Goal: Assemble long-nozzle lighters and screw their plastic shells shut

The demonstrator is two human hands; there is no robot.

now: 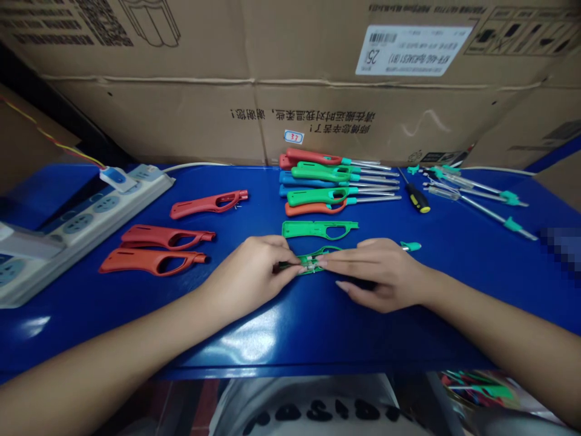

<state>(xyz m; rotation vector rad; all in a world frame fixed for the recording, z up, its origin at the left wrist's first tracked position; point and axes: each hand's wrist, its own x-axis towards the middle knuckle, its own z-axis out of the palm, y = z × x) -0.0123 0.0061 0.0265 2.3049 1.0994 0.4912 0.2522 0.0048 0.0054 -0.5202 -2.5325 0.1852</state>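
Observation:
A green lighter casing half [305, 269] lies on the table between my hands, with small clear and metal parts inside it. My left hand [254, 266] pinches its left end between thumb and fingers. From the right, my right hand [385, 269] presses its fingertips onto the casing and the small parts; its thumb sits lower, apart from them. The right end of the casing is partly hidden under this hand. Just behind lies another green casing half [318, 230], with its hollow side up. A teal tip [411, 246] shows beyond my right hand.
Assembled lighters [318, 175] in several colours are piled at the back. Red casing halves [209, 204] and an orange casing half [149, 261] lie left, near a power strip [91, 221]. A screwdriver [417, 197] and metal lighter tubes [490, 213] lie right. A cardboard box [181, 121] stands behind.

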